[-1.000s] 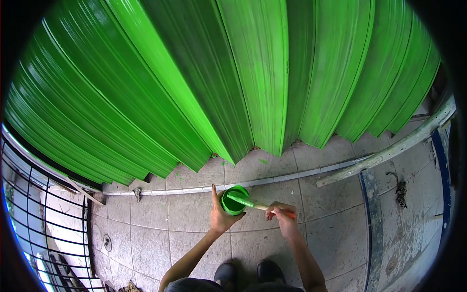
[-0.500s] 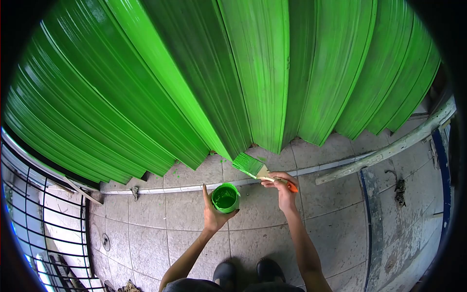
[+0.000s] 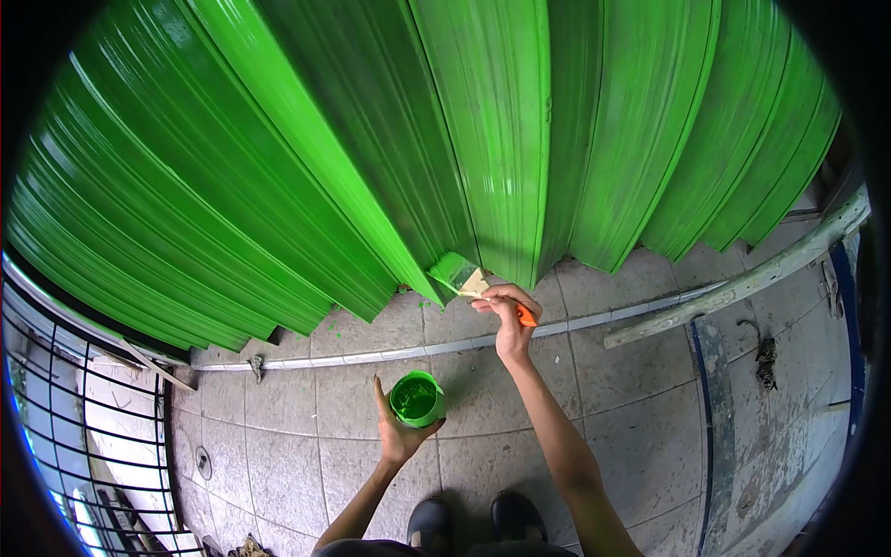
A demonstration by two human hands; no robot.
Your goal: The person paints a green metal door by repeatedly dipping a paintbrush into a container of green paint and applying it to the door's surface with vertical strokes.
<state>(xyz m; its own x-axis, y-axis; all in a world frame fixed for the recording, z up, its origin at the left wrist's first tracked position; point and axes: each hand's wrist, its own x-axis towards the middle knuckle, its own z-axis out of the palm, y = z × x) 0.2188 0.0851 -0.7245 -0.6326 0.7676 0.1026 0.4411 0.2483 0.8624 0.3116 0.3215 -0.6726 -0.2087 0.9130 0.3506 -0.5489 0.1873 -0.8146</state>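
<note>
The brush point(image 3: 461, 275) has moved far from the can point(image 3: 434, 416) to the near edge of the dark panel point(image 3: 362, 102), so applying paint seems under way. The right hand point(image 3: 509, 316) grips the brush; the left hand point(image 3: 401, 438), nearer, holds the can.
</note>
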